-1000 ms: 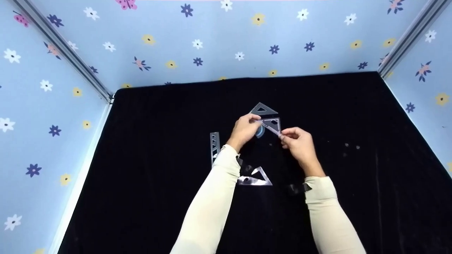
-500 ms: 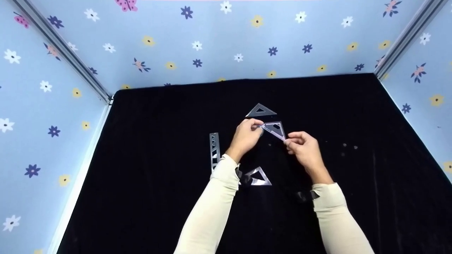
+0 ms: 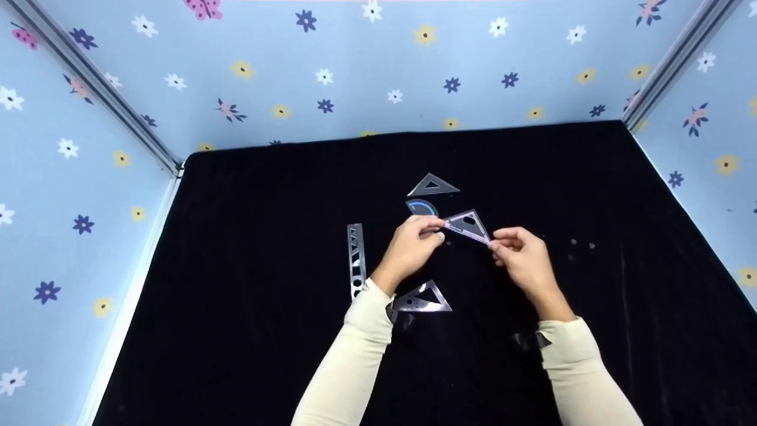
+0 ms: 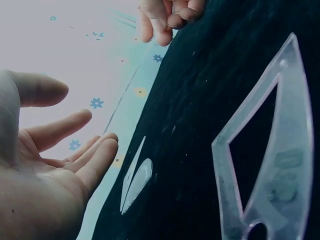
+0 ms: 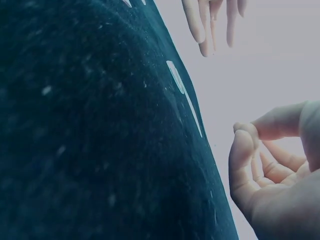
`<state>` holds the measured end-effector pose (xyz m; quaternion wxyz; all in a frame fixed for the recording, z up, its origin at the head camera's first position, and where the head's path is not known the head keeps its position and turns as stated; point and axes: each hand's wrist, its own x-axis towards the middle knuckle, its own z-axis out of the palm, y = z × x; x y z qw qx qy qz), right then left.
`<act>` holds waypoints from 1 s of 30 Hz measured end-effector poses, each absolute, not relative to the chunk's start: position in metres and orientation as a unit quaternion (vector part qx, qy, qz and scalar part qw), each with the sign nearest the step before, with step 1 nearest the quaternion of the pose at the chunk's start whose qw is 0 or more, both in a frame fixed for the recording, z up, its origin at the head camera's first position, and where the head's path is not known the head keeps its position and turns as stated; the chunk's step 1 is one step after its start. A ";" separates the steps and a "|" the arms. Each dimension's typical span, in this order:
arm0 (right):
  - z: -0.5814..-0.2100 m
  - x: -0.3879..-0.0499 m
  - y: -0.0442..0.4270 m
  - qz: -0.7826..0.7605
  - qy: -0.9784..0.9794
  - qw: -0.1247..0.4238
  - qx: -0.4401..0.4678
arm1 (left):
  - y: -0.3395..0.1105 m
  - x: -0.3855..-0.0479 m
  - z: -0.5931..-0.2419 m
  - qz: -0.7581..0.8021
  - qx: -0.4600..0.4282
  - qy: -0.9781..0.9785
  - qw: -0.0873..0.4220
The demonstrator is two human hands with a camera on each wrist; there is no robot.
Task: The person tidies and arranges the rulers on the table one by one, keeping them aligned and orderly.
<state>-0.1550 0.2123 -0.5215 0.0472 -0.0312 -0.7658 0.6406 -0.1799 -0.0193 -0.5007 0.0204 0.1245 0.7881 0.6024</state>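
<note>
Carrying four laid-down pieces, the black cloth-covered table (image 3: 266, 248) is spreading beneath a fifth, so handling is looking unfinished. The right hand (image 3: 523, 260) is pinching the right corner of this clear, pink-edged plastic set square (image 3: 467, 231), raised mid-table; the left hand (image 3: 414, 241) is touching its left corner, fingers relaxed. A slotted clear plastic ruler (image 3: 362, 254) is lying left, a glossy clear triangle (image 3: 426, 306) near, a grey plastic triangle (image 3: 434, 191) and blue-banded protractor (image 3: 420, 207) far. Free cloth is stretching toward both side edges.

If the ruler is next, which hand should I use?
Probably the left hand: it is nearer the ruler, with thumb and fingers apart, while the right hand pinches a corner of the set square.
</note>
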 end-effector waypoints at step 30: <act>-0.515 -0.121 0.223 0.625 -0.779 0.050 -0.003 | -0.018 -0.135 -0.508 0.571 0.145 0.805 -0.072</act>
